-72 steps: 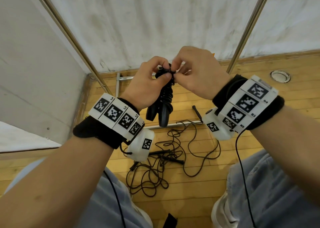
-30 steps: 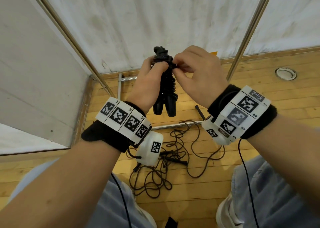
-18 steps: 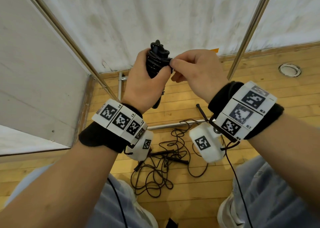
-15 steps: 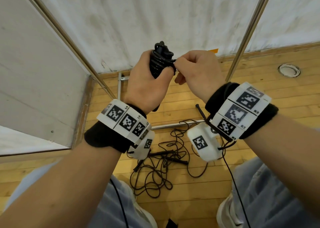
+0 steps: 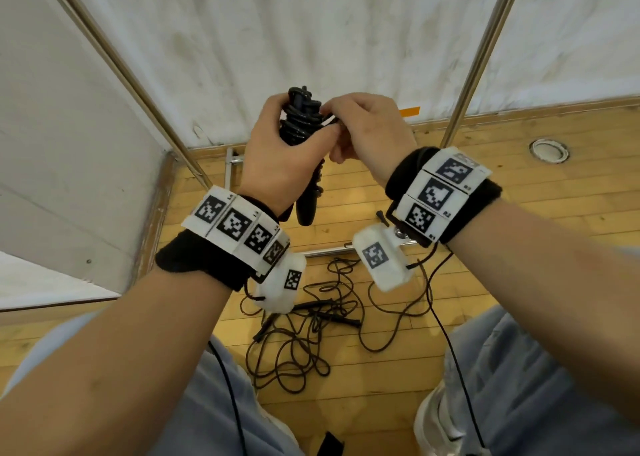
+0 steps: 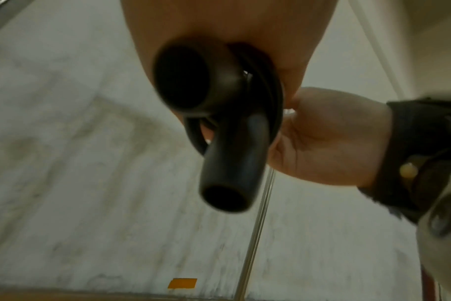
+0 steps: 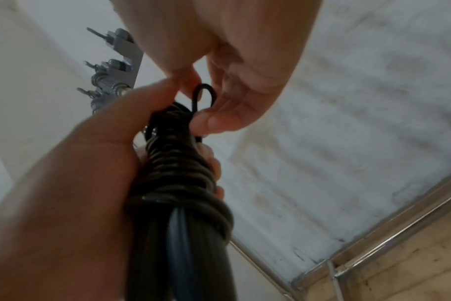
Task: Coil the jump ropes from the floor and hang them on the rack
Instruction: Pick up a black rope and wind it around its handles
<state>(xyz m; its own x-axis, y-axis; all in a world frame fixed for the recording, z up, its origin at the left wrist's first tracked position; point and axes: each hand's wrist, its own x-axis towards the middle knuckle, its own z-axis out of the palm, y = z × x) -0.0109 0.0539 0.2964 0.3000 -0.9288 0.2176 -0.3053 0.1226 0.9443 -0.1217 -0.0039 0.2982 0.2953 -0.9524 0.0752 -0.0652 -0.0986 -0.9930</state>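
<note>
Left hand (image 5: 282, 164) grips the black jump rope bundle (image 5: 299, 123), cord wound round its two plastic handles, upright at chest height. Right hand (image 5: 369, 133) pinches a small cord loop (image 7: 203, 97) at the top, probably for hanging. More black rope (image 5: 311, 331) lies tangled on the wooden floor (image 5: 519, 254).

The head view is bright and evenly lit, sharp in the middle; straight steel rack poles (image 5: 481, 57) bow toward the edges. Both wrist views are dimmer and greyer. Just below the fingers, the black plastic rope handles (image 6: 227, 163) are blurred and out of focus.
</note>
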